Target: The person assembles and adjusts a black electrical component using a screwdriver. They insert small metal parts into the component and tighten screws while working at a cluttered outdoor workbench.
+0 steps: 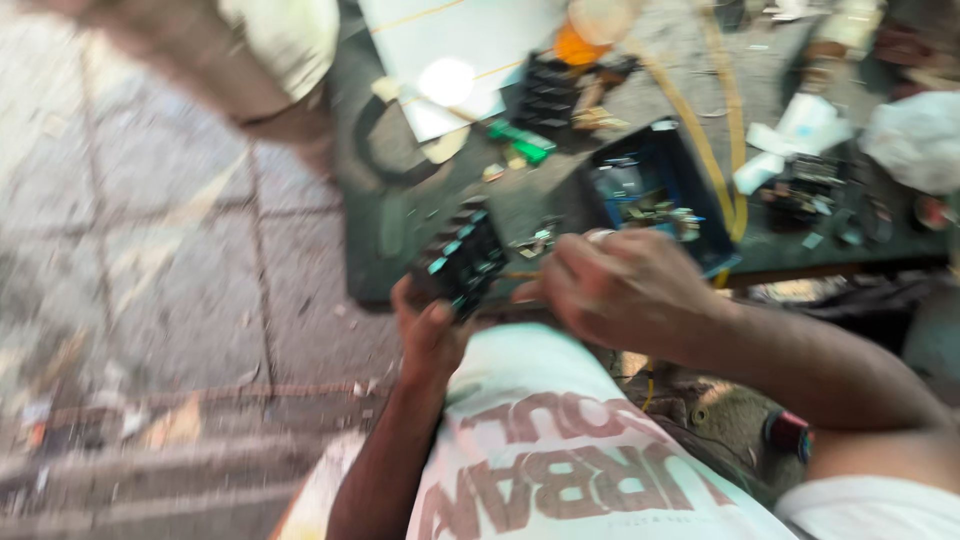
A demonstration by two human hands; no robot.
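— Holding anything in your left hand (432,335)?

— Yes. Its grip is wrapped round a black block with small teal squares (460,258), raised over the near edge of the dark table (400,230), left of centre. Your thumb lies on its near side.

— And your right hand (625,290)?

— It is curled tight just right of the block, with a thin yellowish shaft (520,275) poking out toward it. The blur hides whether the tip touches the block, and the fist covers whatever lies behind it.

— What sits round you?

— A blue open box (665,195) with loose metal parts inside stands right behind your right hand, on the table. A yellow hose (705,140) curves past its right side. Farther off, a second black block (545,95) lies near a green piece (522,140) and a white sheet (450,40). An orange-and-white object (590,30) is at the far edge. To the right lie scraps of white paper (800,125) and a white plastic bag (915,140). On the far left, another person's sleeve (285,35) shows above the paved floor (130,250).

— Anything near you?

— Your white shirt (560,450) fills the near middle.
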